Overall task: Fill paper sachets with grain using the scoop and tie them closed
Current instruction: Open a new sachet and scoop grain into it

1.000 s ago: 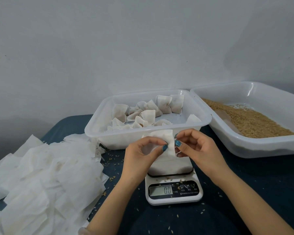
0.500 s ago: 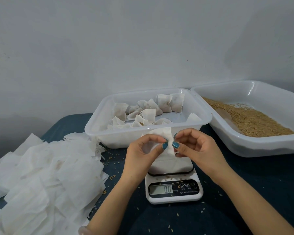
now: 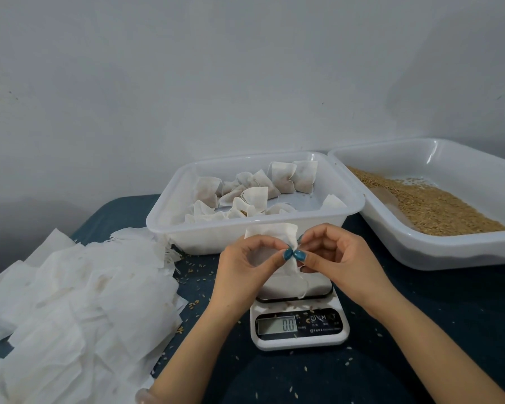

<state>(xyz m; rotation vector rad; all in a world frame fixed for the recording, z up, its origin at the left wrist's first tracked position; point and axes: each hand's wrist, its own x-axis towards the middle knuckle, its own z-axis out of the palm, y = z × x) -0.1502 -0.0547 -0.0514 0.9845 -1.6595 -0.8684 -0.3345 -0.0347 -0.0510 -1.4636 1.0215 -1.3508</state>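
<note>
A white paper sachet (image 3: 271, 233) hangs above the kitchen scale (image 3: 299, 326), pinched at its edge by both hands. My left hand (image 3: 245, 266) pinches it with thumb and forefinger from the left. My right hand (image 3: 336, 258) pinches the same spot from the right, thumbnails nearly touching. The sachet's lower part droops toward the scale's platform. The scale reads 0.0. Brown grain (image 3: 429, 205) lies in the right white tray (image 3: 438, 246). No scoop is clearly visible.
A white tub (image 3: 216, 228) behind the hands holds several filled, tied sachets (image 3: 277, 182). A heap of flat paper sachets (image 3: 79, 301) covers the left of the dark blue table. Loose grains are scattered on the cloth. A grey wall stands close behind.
Both hands stay together on the sachet above the scale; the fingers have shifted slightly along its edge. Nothing else has moved.
</note>
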